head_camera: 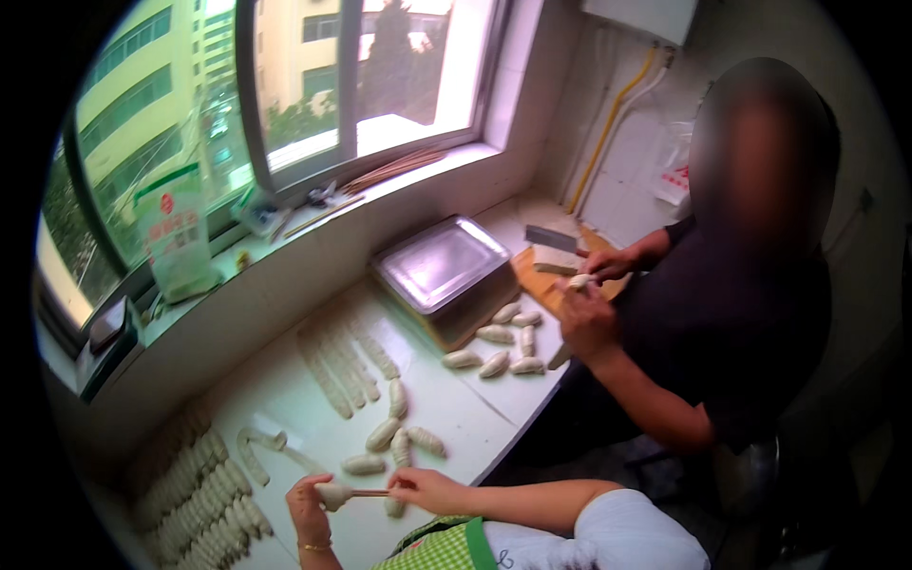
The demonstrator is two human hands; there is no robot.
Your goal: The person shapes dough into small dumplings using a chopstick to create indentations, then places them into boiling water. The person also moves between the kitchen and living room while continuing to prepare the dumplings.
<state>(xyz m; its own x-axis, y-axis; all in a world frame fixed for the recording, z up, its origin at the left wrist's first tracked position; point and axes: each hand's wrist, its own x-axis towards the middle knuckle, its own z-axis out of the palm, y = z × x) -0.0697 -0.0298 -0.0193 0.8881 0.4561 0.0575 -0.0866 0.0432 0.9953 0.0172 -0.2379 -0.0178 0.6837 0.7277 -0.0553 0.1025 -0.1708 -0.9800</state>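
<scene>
My right hand (427, 490) grips the end of a thin wooden stick (369, 493). Around the stick's other end is a pale dough wrap (333, 496), held by the fingers of my left hand (308, 511). A flat dough strip (260, 442) trails from near my left hand and curls over on the white tabletop (285, 385). Just beyond my hands lie several spiral-wrapped dough rolls (383, 434), one partly hidden under my right hand. Several flat dough strips (335, 370) are laid side by side farther back.
Many finished rolls (203, 499) stand in rows at left. A metal tray (445, 263) sits near the window wall, with more rolls (495, 333) beside it. At right, a co-worker's hands (591, 313) hold a roll by a cutting board (545, 281) with a cleaver (551, 237). Sticks (392, 171) lie on the sill.
</scene>
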